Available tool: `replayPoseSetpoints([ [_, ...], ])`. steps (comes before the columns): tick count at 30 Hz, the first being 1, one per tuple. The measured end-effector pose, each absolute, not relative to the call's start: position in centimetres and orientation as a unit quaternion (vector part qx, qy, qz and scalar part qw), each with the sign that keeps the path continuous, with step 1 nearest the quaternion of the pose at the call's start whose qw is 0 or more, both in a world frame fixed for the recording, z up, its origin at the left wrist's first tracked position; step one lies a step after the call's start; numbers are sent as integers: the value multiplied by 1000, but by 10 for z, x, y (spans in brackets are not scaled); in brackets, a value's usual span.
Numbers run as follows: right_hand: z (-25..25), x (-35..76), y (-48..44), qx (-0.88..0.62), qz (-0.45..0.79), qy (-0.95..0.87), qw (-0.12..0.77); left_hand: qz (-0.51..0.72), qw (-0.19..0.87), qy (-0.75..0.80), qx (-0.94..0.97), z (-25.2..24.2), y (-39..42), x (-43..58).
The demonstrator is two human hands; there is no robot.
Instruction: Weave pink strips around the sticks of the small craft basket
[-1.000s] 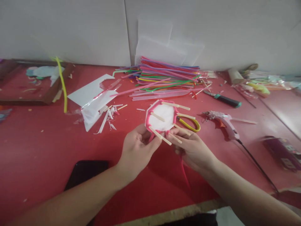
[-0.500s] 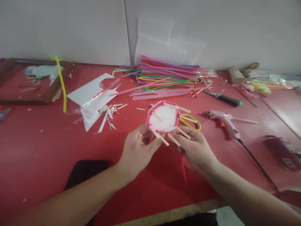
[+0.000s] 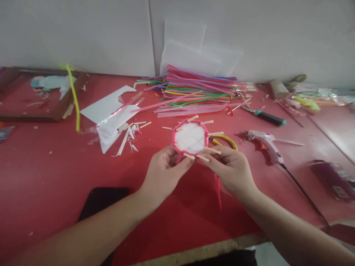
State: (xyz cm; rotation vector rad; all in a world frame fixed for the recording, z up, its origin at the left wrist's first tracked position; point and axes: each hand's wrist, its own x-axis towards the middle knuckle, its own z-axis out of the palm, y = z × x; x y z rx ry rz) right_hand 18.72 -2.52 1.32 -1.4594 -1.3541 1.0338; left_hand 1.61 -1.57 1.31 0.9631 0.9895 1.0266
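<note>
Between my hands is a white octagonal piece (image 3: 190, 138) edged in pink pipe cleaner, with several short wooden sticks standing up around its rim. My left hand (image 3: 163, 173) grips its lower left edge between thumb and fingers. On the lower right edge, my right hand (image 3: 231, 168) pinches the rim near a stick. A loose pink strand (image 3: 218, 192) hangs below my right hand. Just behind the right fingers lies a yellow-handled tool (image 3: 226, 138), partly hidden. The undersides of the fingers on both hands are out of sight.
Colourful pipe cleaners (image 3: 196, 87) are heaped at the back. White sheet (image 3: 107, 105) and cut scraps (image 3: 129, 136) lie left of centre. At right are a cutter (image 3: 267, 117), a glue gun (image 3: 267, 144) and a purple object (image 3: 334, 179). A black phone-like object (image 3: 101, 199) is by my left forearm.
The octagonal piece has tilted and turned slightly, so its sticks now look shorter and point differently. Both hands keep hold of it. The pink strand has shifted a little.
</note>
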Motion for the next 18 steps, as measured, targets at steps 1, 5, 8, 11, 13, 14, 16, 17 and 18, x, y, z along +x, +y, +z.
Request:
replayPoseSetpoints([
  [1,14,187,-25,-590,410,-545,432,453,653,432,426,13,-16,16],
  [5,17,185,-27,-601,403,-545,423,457,656,412,436,13,-15,16],
  [8,17,185,-28,-601,405,-545,421,462,650,410,442,13,-15,16],
  [11,15,186,-29,-596,413,-547,418,469,637,411,452,13,-14,16],
  [13,15,186,-29,-596,416,-548,414,469,631,416,456,15,-14,15],
  [14,15,185,-29,-599,412,-550,411,467,628,421,459,16,-14,15],
  [16,17,184,-29,-607,397,-555,407,456,625,431,464,19,-13,15],
  [17,19,183,-28,-609,390,-559,406,449,625,436,466,21,-13,14],
  [18,21,182,-28,-610,385,-561,407,440,626,442,467,23,-13,14],
])
